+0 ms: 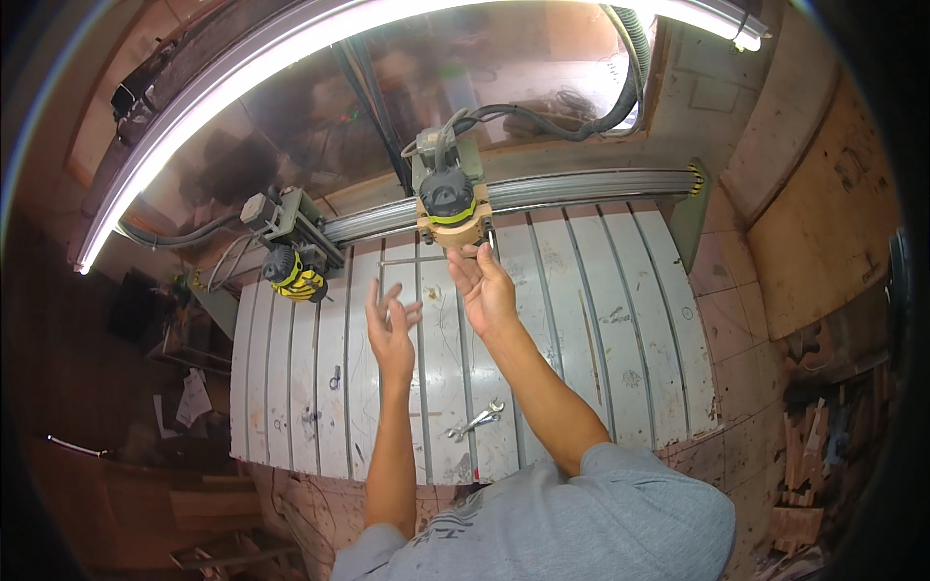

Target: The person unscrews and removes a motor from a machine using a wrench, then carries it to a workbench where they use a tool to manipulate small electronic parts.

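My right hand (487,295) is raised, palm up, just below the wooden mount of a black-and-lime router motor (449,198). Its thumb and fingertips close around the end of a thin metal rod (412,260), which looks like a long hex key. From there the rod sticks out leftward under the mount; my fingers partly hide where it ends. My left hand (391,324) hovers lower and to the left, fingers apart and holding nothing. Two open-end wrenches (476,421) lie crossed on the slotted machine bed (572,387) nearer to me.
A second yellow-and-black router motor (295,276) hangs at the left of the metal gantry rail (581,188). A small dark clamp-like part (335,377) rests on the bed. Overhead curves a lit tube lamp (194,116). Wood offcuts (804,445) are stacked at the right.
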Tool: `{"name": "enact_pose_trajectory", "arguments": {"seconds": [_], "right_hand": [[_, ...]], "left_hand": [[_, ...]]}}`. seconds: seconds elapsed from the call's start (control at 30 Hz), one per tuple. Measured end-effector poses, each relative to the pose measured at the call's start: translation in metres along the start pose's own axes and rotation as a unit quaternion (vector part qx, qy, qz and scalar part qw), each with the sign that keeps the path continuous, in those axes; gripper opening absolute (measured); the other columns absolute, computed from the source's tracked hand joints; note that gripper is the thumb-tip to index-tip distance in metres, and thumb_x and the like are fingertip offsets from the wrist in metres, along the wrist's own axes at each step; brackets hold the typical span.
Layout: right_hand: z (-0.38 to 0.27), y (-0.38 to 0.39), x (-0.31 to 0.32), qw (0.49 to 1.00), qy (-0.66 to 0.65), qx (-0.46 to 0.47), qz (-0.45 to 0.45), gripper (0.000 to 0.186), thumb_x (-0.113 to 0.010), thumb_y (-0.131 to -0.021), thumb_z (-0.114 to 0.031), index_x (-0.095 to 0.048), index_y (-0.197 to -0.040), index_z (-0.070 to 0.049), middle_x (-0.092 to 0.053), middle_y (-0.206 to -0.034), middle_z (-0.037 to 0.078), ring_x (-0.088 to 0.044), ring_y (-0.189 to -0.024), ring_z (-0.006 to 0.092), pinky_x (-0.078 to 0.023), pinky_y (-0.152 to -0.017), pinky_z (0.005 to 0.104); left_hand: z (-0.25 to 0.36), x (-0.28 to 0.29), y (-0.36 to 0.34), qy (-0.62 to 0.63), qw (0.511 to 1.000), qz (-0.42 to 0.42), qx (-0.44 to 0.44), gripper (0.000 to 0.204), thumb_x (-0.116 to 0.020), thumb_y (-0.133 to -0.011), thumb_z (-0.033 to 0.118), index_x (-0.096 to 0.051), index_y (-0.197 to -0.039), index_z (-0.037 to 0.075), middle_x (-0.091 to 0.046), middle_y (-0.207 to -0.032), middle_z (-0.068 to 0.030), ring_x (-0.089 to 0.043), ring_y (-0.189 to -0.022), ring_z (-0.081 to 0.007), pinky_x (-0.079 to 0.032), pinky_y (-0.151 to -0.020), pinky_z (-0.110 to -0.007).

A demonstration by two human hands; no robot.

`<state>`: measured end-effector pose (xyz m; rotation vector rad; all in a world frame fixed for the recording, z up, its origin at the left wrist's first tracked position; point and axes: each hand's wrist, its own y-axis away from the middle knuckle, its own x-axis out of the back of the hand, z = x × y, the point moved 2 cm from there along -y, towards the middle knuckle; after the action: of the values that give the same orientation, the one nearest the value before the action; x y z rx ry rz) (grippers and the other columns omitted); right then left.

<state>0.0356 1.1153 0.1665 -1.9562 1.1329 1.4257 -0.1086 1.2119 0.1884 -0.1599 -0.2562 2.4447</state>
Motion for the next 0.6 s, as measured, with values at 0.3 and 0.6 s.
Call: {"name": "enact_pose_trajectory", "arguments": {"seconds": [0.3, 0.6], "right_hand": [[-0.004, 0.001, -0.006, 0.997, -0.069, -0.035, 0.005, 0.028, -0.055, -0.109, -0.029, -0.062, -0.113, -0.003, -0.075, -0.110, 0.018, -0.075, -0.103, 0.0202, -0.065, -0.085, 0.0282], [-0.015, -0.007, 0.004, 0.996, -0.065, -0.022, -0.055, 0.034, -0.052, -0.109, -0.034, -0.062, -0.116, -0.002, -0.077, -0.098, 0.012, -0.077, -0.092, 0.0183, -0.066, -0.080, 0.0272]], "left_hand": [[0.063, -0.047, -0.050, -0.016, 0.995, -0.018, -0.102, 0.025, -0.063, -0.106, 0.018, -0.068, -0.117, -0.004, -0.073, -0.096, -0.0090, -0.072, -0.083, -0.0135, -0.057, -0.072, -0.026], [0.096, -0.072, -0.052, -0.065, 0.986, -0.047, -0.148, 0.021, -0.064, -0.105, 0.016, -0.069, -0.105, -0.005, -0.073, -0.091, -0.0100, -0.073, -0.079, -0.0159, -0.058, -0.070, -0.026]]}}
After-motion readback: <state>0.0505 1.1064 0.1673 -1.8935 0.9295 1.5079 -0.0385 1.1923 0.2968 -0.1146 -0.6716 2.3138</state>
